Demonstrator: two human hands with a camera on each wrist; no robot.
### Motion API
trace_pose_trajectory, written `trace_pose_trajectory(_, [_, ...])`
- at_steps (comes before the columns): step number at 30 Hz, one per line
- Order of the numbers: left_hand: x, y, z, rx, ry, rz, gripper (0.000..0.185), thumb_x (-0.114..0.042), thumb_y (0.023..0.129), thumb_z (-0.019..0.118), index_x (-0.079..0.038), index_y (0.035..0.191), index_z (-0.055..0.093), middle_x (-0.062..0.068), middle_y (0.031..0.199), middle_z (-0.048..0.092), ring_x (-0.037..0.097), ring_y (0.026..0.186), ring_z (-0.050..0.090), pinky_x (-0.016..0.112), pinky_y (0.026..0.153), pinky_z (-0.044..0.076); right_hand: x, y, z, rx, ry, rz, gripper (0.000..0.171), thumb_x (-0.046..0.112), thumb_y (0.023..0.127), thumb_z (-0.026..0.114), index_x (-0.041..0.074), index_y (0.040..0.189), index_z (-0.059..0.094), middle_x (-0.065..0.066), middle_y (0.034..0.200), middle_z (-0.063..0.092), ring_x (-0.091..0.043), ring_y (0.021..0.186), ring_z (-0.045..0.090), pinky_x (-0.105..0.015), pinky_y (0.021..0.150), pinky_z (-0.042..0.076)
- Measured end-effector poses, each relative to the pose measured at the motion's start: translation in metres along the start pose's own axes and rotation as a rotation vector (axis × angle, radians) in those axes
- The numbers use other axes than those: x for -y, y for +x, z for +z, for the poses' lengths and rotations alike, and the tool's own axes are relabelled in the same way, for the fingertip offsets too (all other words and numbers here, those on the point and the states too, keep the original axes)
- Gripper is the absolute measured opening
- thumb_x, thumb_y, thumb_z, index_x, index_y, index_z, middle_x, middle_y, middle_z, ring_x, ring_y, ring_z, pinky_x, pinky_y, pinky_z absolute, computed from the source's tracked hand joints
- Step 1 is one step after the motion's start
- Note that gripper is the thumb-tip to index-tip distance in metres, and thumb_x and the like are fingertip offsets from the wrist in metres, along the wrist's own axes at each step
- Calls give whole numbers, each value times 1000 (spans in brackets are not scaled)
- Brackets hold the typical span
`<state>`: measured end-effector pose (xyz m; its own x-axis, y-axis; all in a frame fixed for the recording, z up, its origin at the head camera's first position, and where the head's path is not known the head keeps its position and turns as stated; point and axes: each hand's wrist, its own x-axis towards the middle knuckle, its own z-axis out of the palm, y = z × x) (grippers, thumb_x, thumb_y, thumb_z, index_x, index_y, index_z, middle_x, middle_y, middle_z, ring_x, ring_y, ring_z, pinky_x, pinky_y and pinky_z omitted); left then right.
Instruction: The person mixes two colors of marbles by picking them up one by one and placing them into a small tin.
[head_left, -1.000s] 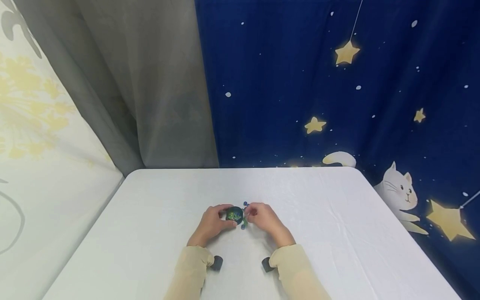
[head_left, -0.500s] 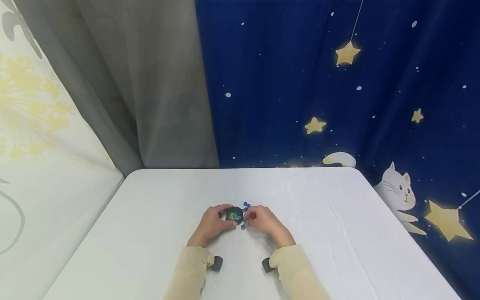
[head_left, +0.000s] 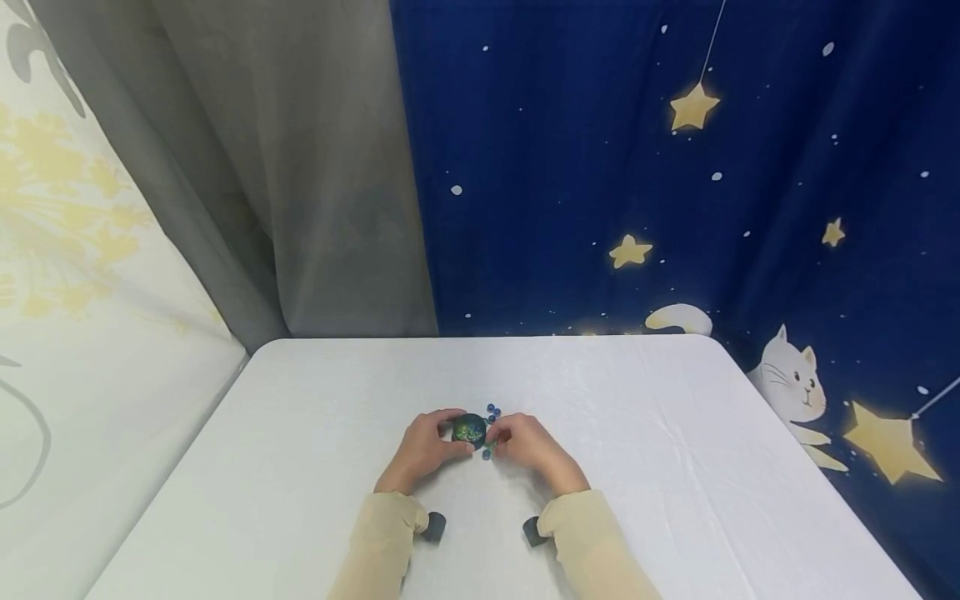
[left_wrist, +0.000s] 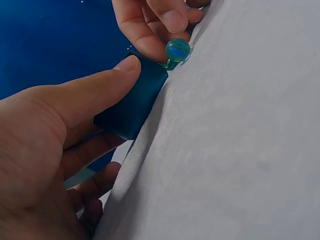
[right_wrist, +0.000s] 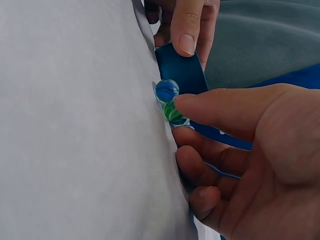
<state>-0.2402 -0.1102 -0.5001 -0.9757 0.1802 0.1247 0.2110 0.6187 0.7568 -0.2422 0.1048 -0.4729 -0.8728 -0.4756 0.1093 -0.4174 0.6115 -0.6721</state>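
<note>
— Marbles (head_left: 491, 410), where are they?

— Low centre of the head view, on the white table (head_left: 675, 467), clustered beside a small dark teal container (head_left: 469, 429).

— Who holds the container?

— The left hand (head_left: 420, 450), thumb and fingers curled around its sides.

— And the right hand (head_left: 528, 443)?

— Its thumb and fingertip pinch a green marble (right_wrist: 173, 112) just beside a blue marble (right_wrist: 167, 90), against the container's wall.

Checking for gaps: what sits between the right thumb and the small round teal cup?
Two glass marbles, blue and green, shown by the right wrist view.
</note>
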Motion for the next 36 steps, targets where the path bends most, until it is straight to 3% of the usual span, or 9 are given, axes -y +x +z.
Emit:
trace_pose_trajectory(12, [-1,1,-1,-7,2,8,57,-31,71,87,-15,122,67,7,113,66,22,95,59,44,85,49,-1,4,8,-11,-48,74,22,-8,74,68,10,87,70,3,77,63,-12,72,55,-31,70,47])
trace_pose_trajectory(29, [0,2,-1,-5,3,2,58,-31,71,87,-15,122,67,7,114,66,23,97,59,45,87,48,-3,6,7,-26,-33,84,21,-6,76,67,11,88,70,2,80,64,-14,76,57,-35,75,49])
trace_pose_trajectory(36, [1,3,0,-5,7,2,58,-32,70,87,-15,122,67,6,113,66,22,97,59,44,86,48,-2,5,4,-49,-12,44,16,-4,79,66,9,88,68,3,77,62,-12,72,56,-34,69,49])
